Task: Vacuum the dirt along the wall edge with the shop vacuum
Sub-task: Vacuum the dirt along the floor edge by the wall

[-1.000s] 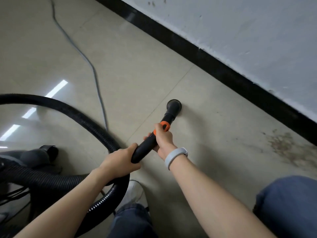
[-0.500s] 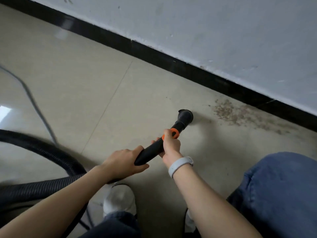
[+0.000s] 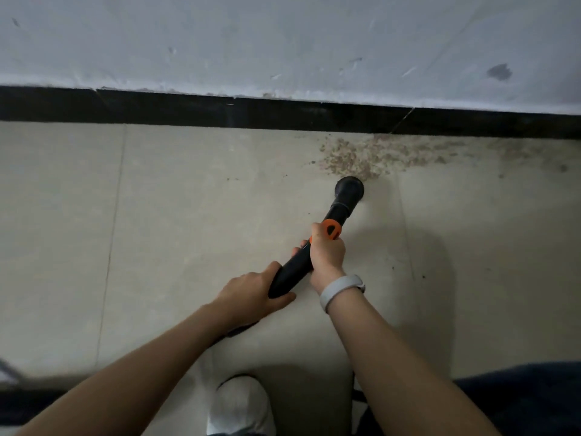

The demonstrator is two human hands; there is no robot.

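Head view. I see my left hand [image 3: 251, 292] wrapped around the rear end of the black plastic vacuum wand [image 3: 297, 269], fingers curled under it. My right hand [image 3: 327, 250] grips the wand further forward, just behind its orange collar [image 3: 331, 228]; a white wristband [image 3: 341, 291] sits on that wrist. The round black nozzle [image 3: 350, 188] is down on the beige tiled floor [image 3: 176, 215], touching the near edge of the brown patch of dirt [image 3: 367, 155]. That dirt lies against the black baseboard [image 3: 188, 110] under the grey-white wall [image 3: 283, 42]. White shoe [image 3: 240, 407] at the floor's near edge.
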